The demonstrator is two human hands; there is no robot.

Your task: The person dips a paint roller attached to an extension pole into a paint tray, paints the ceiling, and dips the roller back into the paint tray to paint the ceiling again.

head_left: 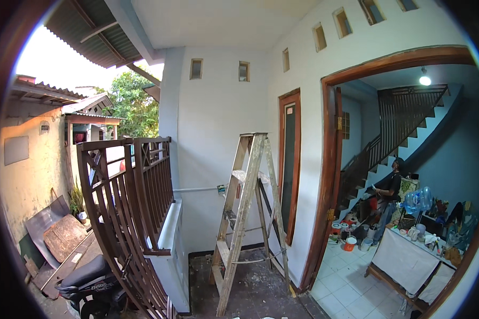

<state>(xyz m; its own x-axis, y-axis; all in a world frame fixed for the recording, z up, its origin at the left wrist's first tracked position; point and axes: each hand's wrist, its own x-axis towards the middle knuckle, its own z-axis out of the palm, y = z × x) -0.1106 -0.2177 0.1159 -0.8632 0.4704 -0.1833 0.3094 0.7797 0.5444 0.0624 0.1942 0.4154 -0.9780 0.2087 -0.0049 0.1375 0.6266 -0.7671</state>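
On a white-walled porch [203, 274], brown railings [143, 199] run off the lower edge; right of them stands a stained stepladder [241, 212]. Outside, a motorbike [90, 284] is cropped. A small object [221, 189] left of the stepladder defies identification. Both hands are out of view, openness and hold impossible to tell.

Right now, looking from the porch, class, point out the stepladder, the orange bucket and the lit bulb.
Stepladder [245, 212]: head view, on a front side rail.
Orange bucket [349, 245]: head view, on its outer wall, through the doorway.
Lit bulb [424, 80]: head view, on its glowing face.
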